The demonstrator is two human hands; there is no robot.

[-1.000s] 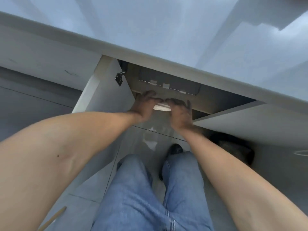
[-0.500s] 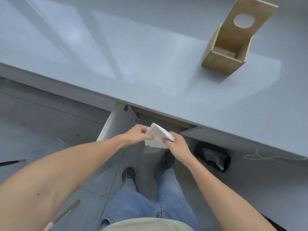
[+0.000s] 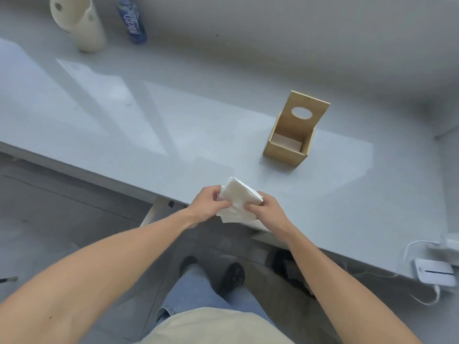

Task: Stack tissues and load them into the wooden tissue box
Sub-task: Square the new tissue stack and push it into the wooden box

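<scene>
A small stack of white tissues (image 3: 239,199) is held between both hands just over the near edge of the grey table (image 3: 173,125). My left hand (image 3: 207,203) grips the stack's left side and my right hand (image 3: 268,209) grips its right side. The wooden tissue box (image 3: 284,151) stands on the table beyond and to the right of my hands. Its lid (image 3: 304,120), with an oval hole, is tipped up and back, so the box is open on top. Nothing shows inside it.
A cream cylinder (image 3: 79,23) and a blue bottle (image 3: 133,21) stand at the table's far left. A white device (image 3: 434,271) with cables lies at the near right edge. A cabinet door (image 3: 155,214) stands open below the table edge.
Both hands came out from under the table with the tissues and rose to the table's edge. The view lifted from the cabinet to the tabletop and the wooden box.
</scene>
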